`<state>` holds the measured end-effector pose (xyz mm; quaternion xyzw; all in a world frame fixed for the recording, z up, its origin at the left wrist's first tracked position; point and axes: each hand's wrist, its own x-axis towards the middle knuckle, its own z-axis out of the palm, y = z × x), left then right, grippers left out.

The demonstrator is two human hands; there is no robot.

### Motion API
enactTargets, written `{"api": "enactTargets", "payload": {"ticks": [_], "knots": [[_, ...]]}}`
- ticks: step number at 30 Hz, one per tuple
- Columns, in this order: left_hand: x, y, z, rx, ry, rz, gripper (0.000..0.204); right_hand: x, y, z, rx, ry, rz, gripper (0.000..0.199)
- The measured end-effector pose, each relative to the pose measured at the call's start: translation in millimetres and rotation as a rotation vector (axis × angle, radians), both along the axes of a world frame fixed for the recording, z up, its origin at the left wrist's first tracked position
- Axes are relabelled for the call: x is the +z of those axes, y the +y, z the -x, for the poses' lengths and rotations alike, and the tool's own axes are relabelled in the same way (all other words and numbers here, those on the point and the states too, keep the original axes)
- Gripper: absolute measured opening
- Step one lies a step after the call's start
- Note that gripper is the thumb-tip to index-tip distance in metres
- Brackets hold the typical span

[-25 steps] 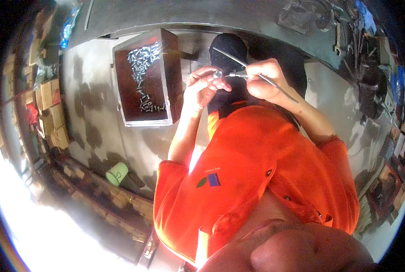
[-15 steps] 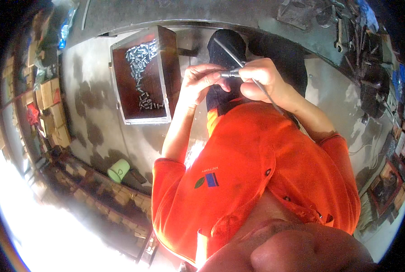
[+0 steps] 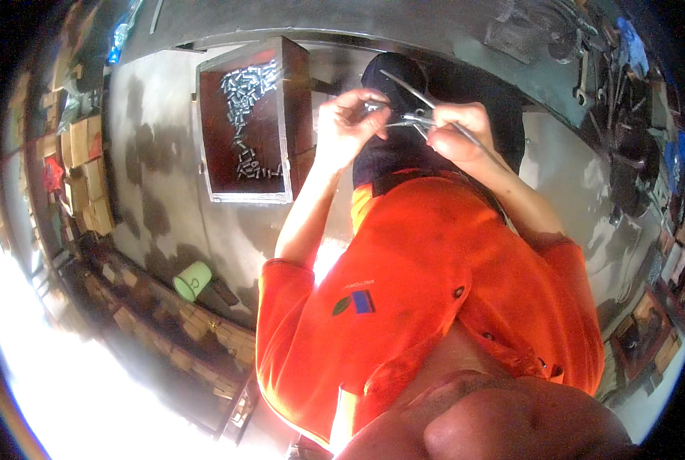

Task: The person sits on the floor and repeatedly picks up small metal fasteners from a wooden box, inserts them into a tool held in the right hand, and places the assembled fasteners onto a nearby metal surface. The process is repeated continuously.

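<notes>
My left hand [image 3: 348,121] pinches a small metal piece [image 3: 374,106] between its fingertips, above my dark trousers. My right hand [image 3: 456,130] is closed on a pair of thin metal pliers [image 3: 419,117], whose handles stick up and out to the right. The plier tips meet the small piece between the two hands. To the left of my left hand stands a dark red box [image 3: 252,123] holding several small silvery cylinders [image 3: 244,88]. My orange shirt [image 3: 427,284] fills the lower middle of the view.
A grey concrete floor [image 3: 158,176] with dark stains lies around the box. A light green cup [image 3: 192,280] stands at the lower left. Cardboard boxes [image 3: 82,169] line the left edge. Wrenches and metal tools [image 3: 588,69] are scattered at the upper right.
Both hands have stayed together over my lap, shifting slightly up; the pliers have tilted and the tips remain at the small piece.
</notes>
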<state>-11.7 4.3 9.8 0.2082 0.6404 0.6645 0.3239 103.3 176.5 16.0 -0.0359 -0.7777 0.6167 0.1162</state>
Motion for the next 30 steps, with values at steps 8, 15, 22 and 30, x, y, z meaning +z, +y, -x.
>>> {"api": "enactTargets", "payload": {"ticks": [8, 15, 22, 30], "knots": [[-21.3, -8.5, 18.5, 0.155, 0.742, 0.296, 0.020, 42.3, -1.1, -14.0, 0.318, 0.149, 0.080, 0.028], [-16.5, -6.0, 13.3, 0.152, 0.806, 0.335, 0.022, 46.5, -3.3, -15.2, 0.304, 0.088, 0.032, 0.028], [-13.6, 3.5, 8.9, 0.103, 0.998, 0.249, 0.022, 28.3, -8.4, -3.8, 0.256, -0.032, -0.009, 0.022], [-25.2, 36.3, 55.0, -0.036, 0.946, 0.330, 0.022, 11.5, 11.9, 7.1, 0.052, -0.069, -0.012, 0.019]]}}
